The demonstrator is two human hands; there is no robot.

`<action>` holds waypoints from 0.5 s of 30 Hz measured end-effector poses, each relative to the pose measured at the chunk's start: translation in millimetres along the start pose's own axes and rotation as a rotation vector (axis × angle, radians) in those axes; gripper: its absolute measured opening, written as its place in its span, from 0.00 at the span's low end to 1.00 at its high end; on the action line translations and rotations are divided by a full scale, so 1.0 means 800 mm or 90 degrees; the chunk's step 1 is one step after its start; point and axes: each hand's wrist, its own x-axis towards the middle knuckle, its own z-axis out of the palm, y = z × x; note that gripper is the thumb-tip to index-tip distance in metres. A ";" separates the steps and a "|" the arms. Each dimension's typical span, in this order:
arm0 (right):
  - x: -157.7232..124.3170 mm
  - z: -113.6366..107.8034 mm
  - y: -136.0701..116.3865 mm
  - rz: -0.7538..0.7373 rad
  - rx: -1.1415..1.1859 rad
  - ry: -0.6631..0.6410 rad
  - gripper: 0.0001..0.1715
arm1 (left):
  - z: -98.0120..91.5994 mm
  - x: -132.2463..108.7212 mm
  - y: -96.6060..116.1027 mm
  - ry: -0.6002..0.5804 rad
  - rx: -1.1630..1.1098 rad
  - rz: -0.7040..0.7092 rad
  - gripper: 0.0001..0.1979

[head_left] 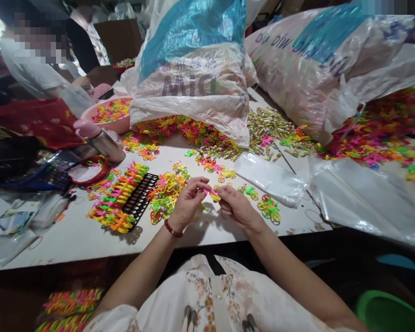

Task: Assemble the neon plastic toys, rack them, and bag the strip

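Observation:
My left hand (188, 203), with a dark red bead bracelet at the wrist, pinches the pink end of a small pink-and-yellow plastic toy piece (214, 195). Thumb and fingers of my right hand (238, 206) close on its yellow end. The piece is too small to make out in detail. Left of my hands, a black grid rack (141, 196) carries rows of colourful plastic toy pieces (119, 196). Between rack and left hand lies a loose pile of similar pieces (164, 186). Small toy bicycles (269, 208) lie just right of my right hand.
Large woven sacks (193, 60) (297, 64) stand at the back, toy pieces spilling beneath. Clear plastic bags (269, 177) lie right on the white table (90, 249). A steel flask (103, 143) and pink basin (107, 122) stand left. Another person (38, 69) is at the far left.

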 end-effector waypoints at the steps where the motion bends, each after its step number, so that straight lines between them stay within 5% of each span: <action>1: -0.001 0.002 0.003 0.009 0.006 -0.012 0.22 | -0.002 -0.004 0.003 -0.012 0.027 0.008 0.03; 4: -0.004 0.013 0.017 0.011 0.018 -0.028 0.22 | -0.006 -0.019 0.009 -0.003 0.021 0.003 0.06; 7: -0.004 0.034 0.030 -0.026 -0.026 0.013 0.24 | -0.007 -0.037 0.009 0.149 -0.107 -0.055 0.14; 9: -0.007 0.050 0.038 -0.072 -0.133 0.044 0.24 | -0.007 -0.054 0.007 0.267 -0.131 -0.086 0.16; 15: 0.010 0.067 0.098 -0.258 -0.476 0.022 0.22 | -0.034 -0.089 -0.016 0.388 0.013 -0.080 0.16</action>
